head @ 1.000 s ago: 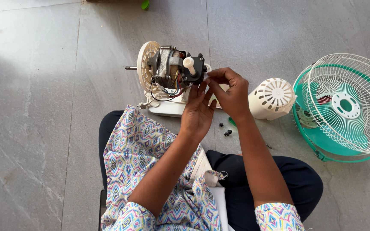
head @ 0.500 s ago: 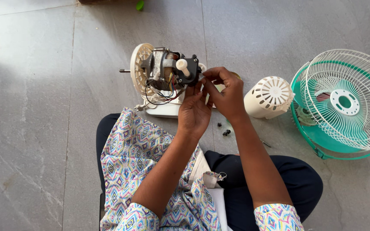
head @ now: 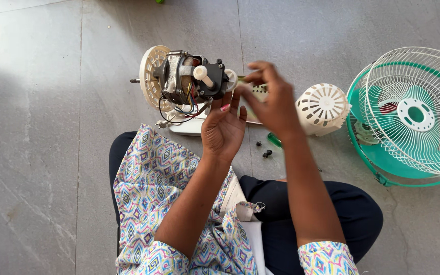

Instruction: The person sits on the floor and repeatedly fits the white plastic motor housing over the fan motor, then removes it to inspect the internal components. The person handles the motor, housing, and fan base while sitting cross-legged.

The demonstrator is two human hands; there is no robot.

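We are lifting our right hand (head: 271, 99), blurred with grip unclear, off the fan motor (head: 187, 81), while our open left hand (head: 223, 127) is steadying it.

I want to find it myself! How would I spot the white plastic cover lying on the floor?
Start at the big green and white fan cage on the right of the grey floor. Just left of it lies the white plastic cover, beside the person's right hand. It is a short white cup shape with slots fanned out on its round end, unlike the wiry cage.
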